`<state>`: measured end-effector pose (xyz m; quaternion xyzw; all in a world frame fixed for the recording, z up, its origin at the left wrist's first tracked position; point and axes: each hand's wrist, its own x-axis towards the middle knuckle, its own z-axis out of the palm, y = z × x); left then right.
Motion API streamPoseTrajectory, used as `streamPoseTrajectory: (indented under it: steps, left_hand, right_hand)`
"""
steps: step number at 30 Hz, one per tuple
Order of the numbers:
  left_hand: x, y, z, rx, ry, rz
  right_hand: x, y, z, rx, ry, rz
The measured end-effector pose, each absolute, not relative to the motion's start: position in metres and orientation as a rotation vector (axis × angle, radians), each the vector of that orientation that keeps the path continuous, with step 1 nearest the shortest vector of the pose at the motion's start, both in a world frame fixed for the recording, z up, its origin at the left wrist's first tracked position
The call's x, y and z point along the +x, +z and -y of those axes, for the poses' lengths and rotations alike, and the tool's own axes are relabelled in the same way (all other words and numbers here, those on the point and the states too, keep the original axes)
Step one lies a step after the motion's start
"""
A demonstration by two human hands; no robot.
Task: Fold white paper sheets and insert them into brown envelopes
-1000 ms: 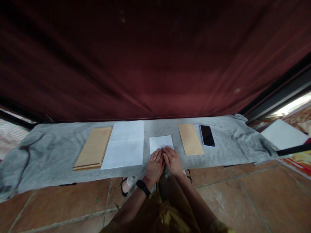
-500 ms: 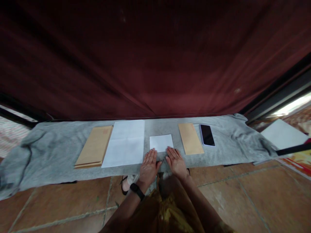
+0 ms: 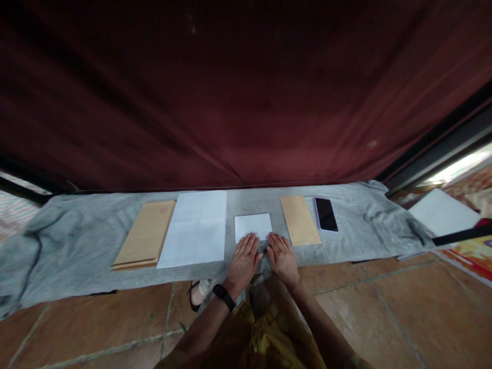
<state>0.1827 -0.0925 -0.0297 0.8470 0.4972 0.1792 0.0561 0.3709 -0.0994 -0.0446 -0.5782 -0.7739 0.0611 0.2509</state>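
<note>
Small paper [image 3: 253, 225], left grip [image 3: 243, 260] on near edge, right grip [image 3: 283, 260] at corner

A phone [image 3: 326, 214] is laid on the right part of a grey cloth [image 3: 363, 223]. The far side is filled by a dark red curtain [image 3: 246, 102]. Brown floor tiles [image 3: 357, 318] are seen near, a red-and-yellow printed item [image 3: 471, 260] at right.

A narrow strip of bare cloth [image 3: 277, 212] runs between the small paper [image 3: 252, 224] and the single envelope [image 3: 300, 220]; a wider stretch opens right of the phone [image 3: 326, 214]. The curtain [image 3: 246, 113] walls off the far edge.
</note>
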Motion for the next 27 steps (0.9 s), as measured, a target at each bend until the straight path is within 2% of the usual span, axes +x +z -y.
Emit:
streamPoseTrajectory:
  steps: [19,27]
  left_hand:
    - [0.185,-0.030,0.088,2.588,0.519,-1.463]
    - [0.186,-0.029,0.088,2.588,0.473,-1.476]
  right_hand:
    - [0.366,-0.041,0.017,-1.625,0.166,2.091]
    - [0.360,-0.042,0.036,-1.576,0.173,2.157]
